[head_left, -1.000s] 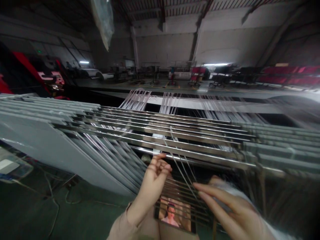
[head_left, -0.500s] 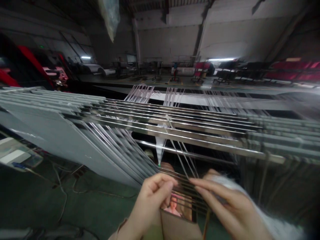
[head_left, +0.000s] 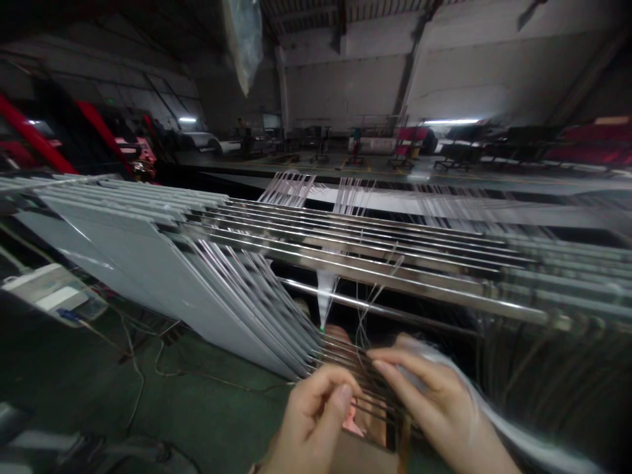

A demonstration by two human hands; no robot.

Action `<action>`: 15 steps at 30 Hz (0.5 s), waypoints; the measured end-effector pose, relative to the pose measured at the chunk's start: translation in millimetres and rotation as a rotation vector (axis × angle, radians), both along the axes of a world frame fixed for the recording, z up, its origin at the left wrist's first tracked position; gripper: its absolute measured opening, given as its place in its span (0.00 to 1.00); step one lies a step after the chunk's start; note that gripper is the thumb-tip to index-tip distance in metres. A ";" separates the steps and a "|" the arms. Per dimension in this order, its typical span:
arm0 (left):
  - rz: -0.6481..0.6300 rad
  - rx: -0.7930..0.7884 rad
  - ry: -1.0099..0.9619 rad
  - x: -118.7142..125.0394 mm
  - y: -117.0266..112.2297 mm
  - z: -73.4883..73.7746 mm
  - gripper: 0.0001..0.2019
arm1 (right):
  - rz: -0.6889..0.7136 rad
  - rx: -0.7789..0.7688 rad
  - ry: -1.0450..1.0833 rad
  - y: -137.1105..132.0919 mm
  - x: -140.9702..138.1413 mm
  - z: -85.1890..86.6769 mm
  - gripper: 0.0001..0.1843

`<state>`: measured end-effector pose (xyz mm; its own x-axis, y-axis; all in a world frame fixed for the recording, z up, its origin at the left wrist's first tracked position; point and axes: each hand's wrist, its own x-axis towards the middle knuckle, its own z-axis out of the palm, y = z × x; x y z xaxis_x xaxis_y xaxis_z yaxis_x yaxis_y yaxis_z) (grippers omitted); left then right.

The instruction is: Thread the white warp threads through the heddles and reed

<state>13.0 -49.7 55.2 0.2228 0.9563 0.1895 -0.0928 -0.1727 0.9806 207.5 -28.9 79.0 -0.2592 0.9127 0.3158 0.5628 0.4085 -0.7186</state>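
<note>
Near the bottom centre of the frame, the left hand (head_left: 316, 421) is curled, thumb and forefinger nearly meeting; right of it, the right hand (head_left: 439, 398) brings its thumb and forefinger close together. Whether either grips a thread cannot be told. Just above, at the frame's centre, thin white threads (head_left: 364, 313) hang below the metal bars (head_left: 395, 280).

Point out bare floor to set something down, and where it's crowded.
Bare: the green floor between trailing cable and left hand. Crowded: between left hand and right hand, where thin bars cross a lit screen; above, packed metal rails.
</note>
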 end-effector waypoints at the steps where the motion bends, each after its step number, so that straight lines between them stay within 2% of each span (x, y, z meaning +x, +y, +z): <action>1: 0.034 0.074 0.058 0.5 -0.3 0.4 0.12 | -0.013 0.005 0.008 0.9 -1.0 -0.7 0.11; 3: -0.002 0.278 0.225 2.9 -0.8 -0.4 0.10 | 0.002 -0.046 0.061 4.2 -6.2 -1.1 0.12; 5: -0.110 0.467 0.414 5.0 -0.4 -3.5 0.11 | 0.040 -0.101 0.110 8.0 -12.8 -0.1 0.12; 7: -0.120 0.553 0.547 3.3 1.4 -8.6 0.13 | 0.047 -0.104 0.079 8.8 -14.8 -0.1 0.11; 9: 0.004 0.596 0.655 -4.3 4.9 -15.1 0.14 | -0.015 -0.061 0.032 3.5 -7.1 -5.4 0.09; 11: 0.209 0.715 0.838 -15.7 9.2 -22.6 0.14 | -0.133 0.001 0.065 -6.9 10.8 -18.5 0.10; 13: 0.436 0.865 1.077 -25.6 12.8 -31.1 0.12 | -0.241 0.119 0.176 -16.0 33.9 -37.2 0.07; 14: 0.522 0.909 1.186 -28.2 13.8 -35.5 0.12 | -0.345 0.209 0.261 -17.4 44.9 -46.5 0.10; 15: 0.578 0.924 1.271 -28.7 14.1 -40.0 0.12 | -0.321 0.189 0.301 -15.9 54.1 -54.5 0.20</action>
<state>-15.6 -35.5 15.2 0.3488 0.6395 0.6851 0.9043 -0.4217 -0.0668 261.6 -44.8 24.5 0.1551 0.8508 0.5021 0.4608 0.3872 -0.7986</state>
